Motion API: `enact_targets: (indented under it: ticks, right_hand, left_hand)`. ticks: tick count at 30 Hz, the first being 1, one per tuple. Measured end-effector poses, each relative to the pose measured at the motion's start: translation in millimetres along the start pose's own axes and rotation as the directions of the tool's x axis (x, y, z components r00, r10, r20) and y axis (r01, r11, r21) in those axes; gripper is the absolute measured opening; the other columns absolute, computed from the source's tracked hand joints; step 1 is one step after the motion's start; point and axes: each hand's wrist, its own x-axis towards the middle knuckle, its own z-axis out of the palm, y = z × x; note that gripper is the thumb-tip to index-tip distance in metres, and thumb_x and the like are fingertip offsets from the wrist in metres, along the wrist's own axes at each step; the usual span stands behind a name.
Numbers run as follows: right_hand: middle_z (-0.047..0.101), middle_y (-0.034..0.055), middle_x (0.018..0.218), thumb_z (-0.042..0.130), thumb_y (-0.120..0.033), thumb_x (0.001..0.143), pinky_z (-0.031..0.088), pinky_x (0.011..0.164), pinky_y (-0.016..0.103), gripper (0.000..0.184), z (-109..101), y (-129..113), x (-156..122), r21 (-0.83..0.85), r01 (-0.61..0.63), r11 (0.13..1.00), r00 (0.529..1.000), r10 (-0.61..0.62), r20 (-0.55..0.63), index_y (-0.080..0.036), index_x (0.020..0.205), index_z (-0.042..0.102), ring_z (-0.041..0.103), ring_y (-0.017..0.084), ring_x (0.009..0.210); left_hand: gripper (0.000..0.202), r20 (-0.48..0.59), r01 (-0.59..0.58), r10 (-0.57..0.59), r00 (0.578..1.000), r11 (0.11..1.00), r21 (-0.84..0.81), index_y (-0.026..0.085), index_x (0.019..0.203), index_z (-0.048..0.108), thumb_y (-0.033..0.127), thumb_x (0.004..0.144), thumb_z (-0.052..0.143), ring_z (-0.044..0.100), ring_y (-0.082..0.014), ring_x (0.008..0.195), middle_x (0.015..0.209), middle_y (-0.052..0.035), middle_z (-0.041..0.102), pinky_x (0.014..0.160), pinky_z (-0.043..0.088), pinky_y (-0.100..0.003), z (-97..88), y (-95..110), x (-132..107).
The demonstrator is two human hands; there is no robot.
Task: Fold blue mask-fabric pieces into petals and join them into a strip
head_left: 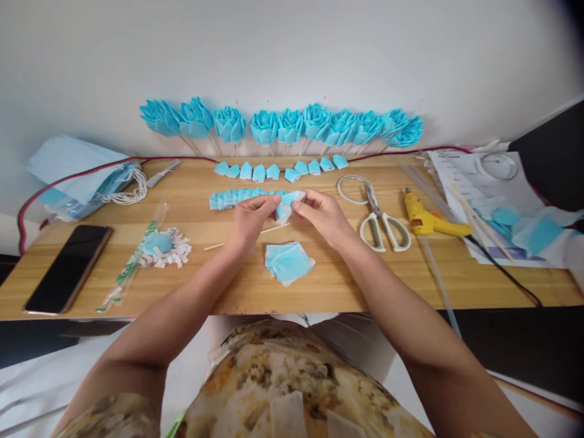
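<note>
Between my two hands is a light blue and white piece of thin fabric (289,205), partly folded. My left hand (250,218) pinches its left side between thumb and fingers. On the right edge, the thumb and fingertips of my right hand (323,217) close on the same piece. Just behind my left hand lies a row of folded blue petals (230,199), overlapping each other. A small stack of flat blue fabric squares (290,263) rests on the table below my hands. Thin wooden sticks (214,246) lie partly hidden under my left hand.
Blue fabric flowers (230,124) on sticks lean along the wall, with folded petals (259,173) before them. Scissors (383,231), tape roll (353,189) and yellow glue gun (429,219) lie right. Phone (68,267), shredded white strips (176,249) and a bagged fabric stack (77,173) lie left.
</note>
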Motion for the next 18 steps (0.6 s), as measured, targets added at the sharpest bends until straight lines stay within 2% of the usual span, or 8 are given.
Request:
enact_targets:
  ticks: [2, 4, 6, 8, 10, 12, 18]
  right_hand:
    - [0.062, -0.0014, 0.078, 0.065, -0.035, 0.085, 0.044, 0.069, 0.03, 0.014, 0.0, -3.5, -2.1, -0.053, 0.078, 0.996, 0.991, -0.083, -0.101, -0.022, 0.089, 0.064, 0.056, 0.014, 0.072]
    - [0.066, 0.0008, 0.086, 0.062, -0.032, 0.088, 0.046, 0.075, 0.032, 0.013, 1.1, -8.3, -5.8, -0.182, 0.182, 0.966, 0.957, -0.217, -0.195, -0.023, 0.097, 0.064, 0.06, 0.016, 0.079]
    - [0.067, 0.0014, 0.084, 0.06, -0.028, 0.09, 0.046, 0.076, 0.033, 0.006, 3.8, -12.3, -10.3, -0.366, 0.274, 0.89, 0.916, -0.357, -0.184, -0.024, 0.089, 0.064, 0.06, 0.017, 0.08]
    - [0.066, 0.0011, 0.078, 0.059, -0.026, 0.09, 0.045, 0.076, 0.034, 0.011, 7.8, -14.1, -14.2, -0.504, 0.337, 0.795, 0.894, -0.438, -0.095, -0.023, 0.079, 0.062, 0.058, 0.017, 0.077]
    - [0.065, 0.0006, 0.074, 0.061, -0.027, 0.089, 0.043, 0.074, 0.033, 0.014, 12.3, -13.0, -16.5, -0.573, 0.345, 0.743, 0.9, -0.436, -0.023, -0.023, 0.076, 0.061, 0.057, 0.017, 0.074]
    - [0.065, 0.0005, 0.074, 0.064, -0.029, 0.088, 0.043, 0.072, 0.032, 0.013, 16.1, -10.1, -17.1, -0.6, 0.325, 0.731, 0.914, -0.405, 0.003, -0.022, 0.077, 0.062, 0.057, 0.017, 0.073]
    - [0.064, -0.0001, 0.072, 0.063, -0.021, 0.086, 0.043, 0.071, 0.03, 0.009, 18.7, -3.1, -14.6, -0.581, 0.309, 0.752, 0.918, -0.395, -0.023, -0.022, 0.076, 0.062, 0.057, 0.016, 0.072]
  left_hand:
    - [0.025, -0.049, -0.005, 0.004, 0.999, 1.0, -0.016, 0.018, 0.064, 0.07, 0.04, 0.075, 0.075, 0.053, -0.0112, 0.062, 0.061, 0.0023, 0.06, 0.066, 0.046, -0.026, 0.1, -0.2, 0.5]
    - [0.025, -0.082, -0.017, 0.015, 0.996, 1.0, -0.025, 0.018, 0.062, 0.069, 0.039, 0.075, 0.075, 0.051, -0.0108, 0.061, 0.059, 0.0027, 0.058, 0.066, 0.046, -0.026, 0.0, 0.0, 0.9]
    - [0.027, -0.087, -0.034, 0.031, 0.996, 0.999, -0.033, 0.018, 0.061, 0.068, 0.039, 0.076, 0.074, 0.051, -0.0109, 0.062, 0.06, 0.0023, 0.058, 0.067, 0.046, -0.026, 0.0, -0.2, 1.1]
    - [0.029, -0.086, -0.053, 0.05, 0.995, 0.998, -0.03, 0.018, 0.06, 0.067, 0.04, 0.078, 0.073, 0.052, -0.0111, 0.062, 0.06, 0.0017, 0.059, 0.067, 0.046, -0.026, 0.1, -1.4, 1.3]
    - [0.032, -0.094, -0.07, 0.068, 0.993, 0.997, -0.024, 0.017, 0.059, 0.065, 0.041, 0.078, 0.073, 0.052, -0.0111, 0.062, 0.06, 0.0014, 0.058, 0.067, 0.046, -0.025, 0.3, -3.7, 1.5]
    - [0.034, -0.105, -0.079, 0.077, 0.991, 0.997, -0.021, 0.017, 0.057, 0.064, 0.042, 0.078, 0.074, 0.052, -0.011, 0.062, 0.059, 0.0017, 0.057, 0.066, 0.045, -0.025, 0.8, -5.8, 1.8]
    - [0.029, -0.076, -0.066, 0.062, 0.995, 0.997, -0.045, 0.018, 0.058, 0.067, 0.039, 0.076, 0.075, 0.052, -0.0111, 0.06, 0.058, 0.0018, 0.058, 0.065, 0.047, -0.025, 2.9, -4.6, 0.5]
